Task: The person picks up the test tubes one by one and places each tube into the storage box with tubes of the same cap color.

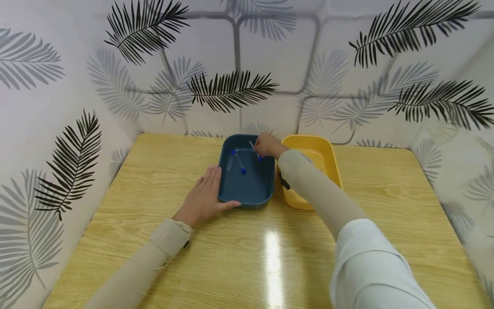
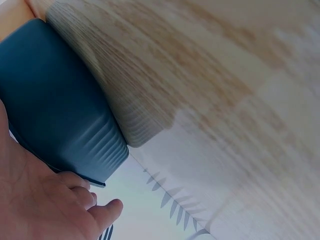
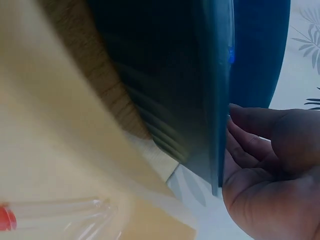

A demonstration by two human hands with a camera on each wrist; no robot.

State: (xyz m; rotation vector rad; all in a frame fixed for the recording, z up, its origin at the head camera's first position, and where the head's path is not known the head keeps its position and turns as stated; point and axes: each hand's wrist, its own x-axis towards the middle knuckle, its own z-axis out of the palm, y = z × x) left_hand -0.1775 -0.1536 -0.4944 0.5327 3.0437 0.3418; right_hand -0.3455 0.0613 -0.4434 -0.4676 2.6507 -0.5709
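Observation:
My left hand [image 1: 206, 193] lies against the near left corner of a dark blue tray [image 1: 247, 193], fingers straight along its left side and thumb along the front. The tray's ribbed outer wall [image 2: 75, 115] shows beside that hand in the left wrist view. Over the far right part of the tray, my right hand [image 1: 267, 146] pinches a clear, blue-capped test tube [image 1: 255, 150], its cap end pointing down. Two more clear test tubes [image 1: 239, 162] with blue caps lie at the left of the tray floor. In the right wrist view, the tray wall hides the fingertips.
Close on the right stands a yellow tray [image 1: 335, 167], partly covered by my right forearm. A clear tube with a red cap [image 3: 7, 218] lies in it. Both trays stand on a wooden table [image 1: 154, 163], in front of a leaf-patterned backdrop [image 1: 270, 60].

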